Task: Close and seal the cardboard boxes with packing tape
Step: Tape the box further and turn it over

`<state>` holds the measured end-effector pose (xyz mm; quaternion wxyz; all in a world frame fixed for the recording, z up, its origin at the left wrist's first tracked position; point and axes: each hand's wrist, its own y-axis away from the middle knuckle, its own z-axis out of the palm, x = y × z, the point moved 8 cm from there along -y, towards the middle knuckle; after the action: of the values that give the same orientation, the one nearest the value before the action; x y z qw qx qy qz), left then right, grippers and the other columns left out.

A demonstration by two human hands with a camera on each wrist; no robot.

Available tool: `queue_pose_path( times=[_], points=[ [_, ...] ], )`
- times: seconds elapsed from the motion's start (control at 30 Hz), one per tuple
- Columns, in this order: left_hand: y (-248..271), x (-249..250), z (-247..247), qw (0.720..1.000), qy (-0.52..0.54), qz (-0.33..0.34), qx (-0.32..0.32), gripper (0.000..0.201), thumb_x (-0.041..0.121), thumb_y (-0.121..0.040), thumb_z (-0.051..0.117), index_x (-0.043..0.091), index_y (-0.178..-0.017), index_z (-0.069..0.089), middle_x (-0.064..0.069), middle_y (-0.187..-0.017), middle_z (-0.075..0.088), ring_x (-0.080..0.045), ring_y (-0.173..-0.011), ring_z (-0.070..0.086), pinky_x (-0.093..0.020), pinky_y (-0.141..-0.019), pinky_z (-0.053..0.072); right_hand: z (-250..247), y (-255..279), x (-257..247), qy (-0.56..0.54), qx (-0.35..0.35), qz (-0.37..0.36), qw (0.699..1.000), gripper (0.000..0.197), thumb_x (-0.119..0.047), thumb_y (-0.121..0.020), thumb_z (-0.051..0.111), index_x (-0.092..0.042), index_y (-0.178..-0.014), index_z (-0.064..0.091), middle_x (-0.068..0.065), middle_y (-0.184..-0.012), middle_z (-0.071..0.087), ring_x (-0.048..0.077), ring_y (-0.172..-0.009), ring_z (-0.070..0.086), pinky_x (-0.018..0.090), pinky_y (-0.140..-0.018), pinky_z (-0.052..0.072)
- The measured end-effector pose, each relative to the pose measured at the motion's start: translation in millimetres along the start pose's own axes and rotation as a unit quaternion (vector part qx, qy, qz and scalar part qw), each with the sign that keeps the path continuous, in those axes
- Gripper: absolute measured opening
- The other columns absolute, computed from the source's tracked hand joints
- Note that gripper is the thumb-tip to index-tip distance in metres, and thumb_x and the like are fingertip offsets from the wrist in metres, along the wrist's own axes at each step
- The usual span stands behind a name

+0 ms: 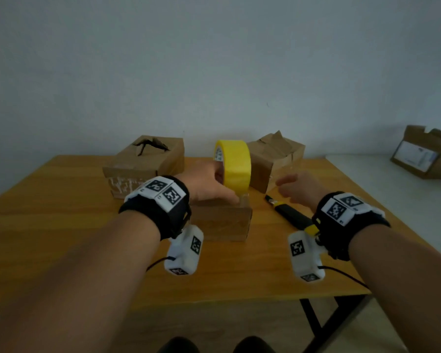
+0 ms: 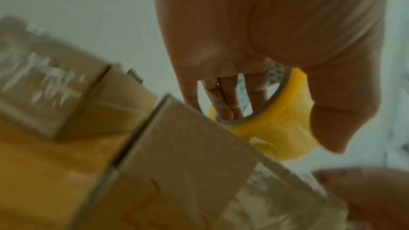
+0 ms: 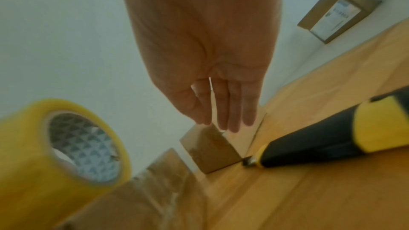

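Observation:
My left hand (image 1: 214, 184) holds a yellow roll of packing tape (image 1: 233, 165) upright over a small cardboard box (image 1: 222, 220) at the table's middle. Several fingers (image 2: 225, 100) go through the roll's core and the thumb (image 2: 338, 121) lies on the yellow tape (image 2: 285, 120). In the right wrist view the roll (image 3: 55, 146) sits on the box top (image 3: 137, 205), which carries clear tape. My right hand (image 1: 294, 187) hovers to the right of the roll, fingers (image 3: 228, 111) straight and holding nothing.
Two more cardboard boxes stand behind, one at back left (image 1: 145, 161) and one at back right (image 1: 275, 159) with crumpled flaps. A black and yellow utility knife (image 1: 290, 214) lies on the wooden table (image 1: 61, 225) under my right wrist. Another open box (image 1: 425, 151) rests far right.

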<state>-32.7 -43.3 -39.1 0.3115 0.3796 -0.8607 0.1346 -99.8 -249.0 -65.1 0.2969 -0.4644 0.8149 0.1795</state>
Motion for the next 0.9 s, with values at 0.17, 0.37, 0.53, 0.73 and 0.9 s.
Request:
queue_pose_path(
  times=[0.17,0.37,0.53,0.73,0.9],
  points=[
    [-1,-14,4,0.996,0.083,-0.023,0.0,0.048,0.034,-0.063,0.083,0.017,-0.106,0.069,-0.007,-0.11,0.066,-0.024,-0.103,0.059,-0.04,-0.093,0.047,6,-3,44,0.1,0.006,0.035,0.994,0.035,-0.022,-0.085,0.068,-0.016,-0.12,0.064,0.008,-0.122,0.062,0.024,-0.105,0.06,0.036,-0.089,0.052],
    [0,-15,6,0.992,0.128,-0.018,-0.011,0.066,0.033,-0.043,0.079,0.005,-0.101,0.067,-0.017,-0.11,0.065,-0.033,-0.103,0.06,-0.051,-0.097,0.046,28,5,53,0.157,-0.053,0.069,0.984,0.052,-0.018,-0.079,0.075,-0.013,-0.127,0.055,0.011,-0.12,0.061,0.026,-0.1,0.06,0.032,-0.076,0.051],
    [-2,-25,6,0.98,0.198,-0.023,-0.013,0.072,0.029,-0.036,0.081,0.009,-0.104,0.069,-0.02,-0.116,0.064,-0.036,-0.11,0.059,-0.053,-0.101,0.043,35,10,53,0.209,-0.085,0.072,0.972,0.054,-0.02,-0.084,0.066,-0.01,-0.132,0.043,0.011,-0.11,0.057,0.024,-0.087,0.057,0.031,-0.066,0.048],
    [4,-25,2,0.969,0.245,-0.039,-0.005,0.046,-0.003,-0.056,0.073,0.002,-0.101,0.069,-0.029,-0.113,0.062,-0.04,-0.107,0.059,-0.044,-0.099,0.045,2,22,30,0.049,-0.104,0.067,0.991,0.025,-0.018,-0.083,0.066,-0.005,-0.103,0.058,0.011,-0.08,0.056,0.022,-0.062,0.05,0.028,-0.051,0.039],
    [3,-24,0,0.966,0.255,-0.04,0.024,0.04,-0.022,-0.07,0.053,0.01,-0.085,0.069,-0.025,-0.107,0.066,-0.033,-0.103,0.06,-0.043,-0.095,0.047,-22,52,-8,0.074,-0.202,-0.026,0.976,0.018,-0.035,-0.081,0.074,-0.018,-0.086,0.072,0.0,-0.071,0.062,0.014,-0.055,0.051,0.027,-0.053,0.04]
  ],
)
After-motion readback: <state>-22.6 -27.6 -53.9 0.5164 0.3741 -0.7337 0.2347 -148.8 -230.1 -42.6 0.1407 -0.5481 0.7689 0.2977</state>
